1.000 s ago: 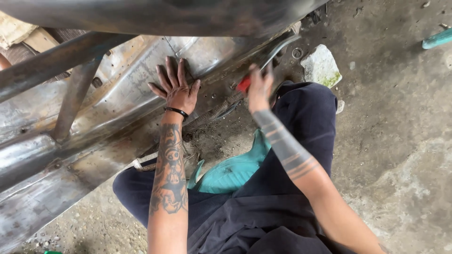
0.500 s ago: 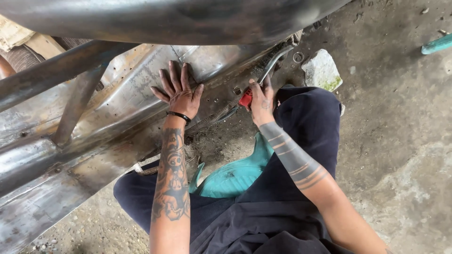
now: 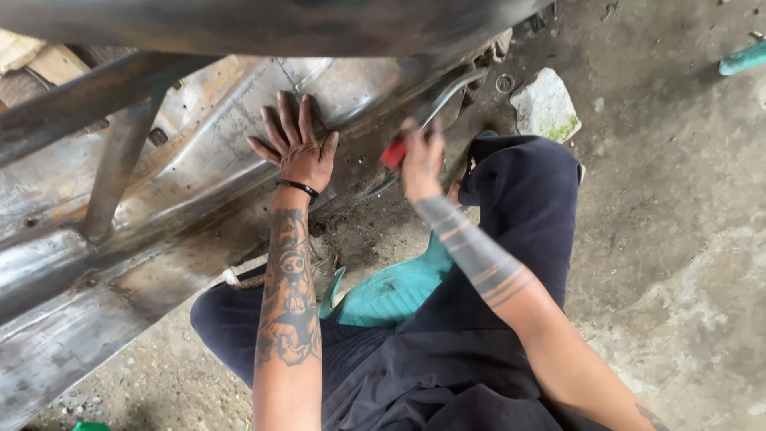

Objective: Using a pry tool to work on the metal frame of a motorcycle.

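My left hand (image 3: pixel 297 148) lies flat with fingers spread on a large dull metal panel (image 3: pixel 183 199) that slopes across the left of the view. My right hand (image 3: pixel 420 160) grips a red-handled tool (image 3: pixel 393 153) whose long curved metal shaft (image 3: pixel 447 96) reaches up to the panel's upper edge. A black band circles my left wrist. I sit with knees apart in dark trousers (image 3: pixel 519 207), both forearms tattooed.
A teal plastic piece (image 3: pixel 391 291) lies between my legs. A pale stone (image 3: pixel 546 104) and a small metal ring (image 3: pixel 504 82) rest on the concrete floor at the upper right. Metal bars (image 3: pixel 112 160) cross the panel at left. Another teal object (image 3: pixel 742 57) shows at the far right edge.
My right hand with the red-handled tool has dropped slightly and moved left along the panel's edge. My left hand stays pressed flat on the metal.
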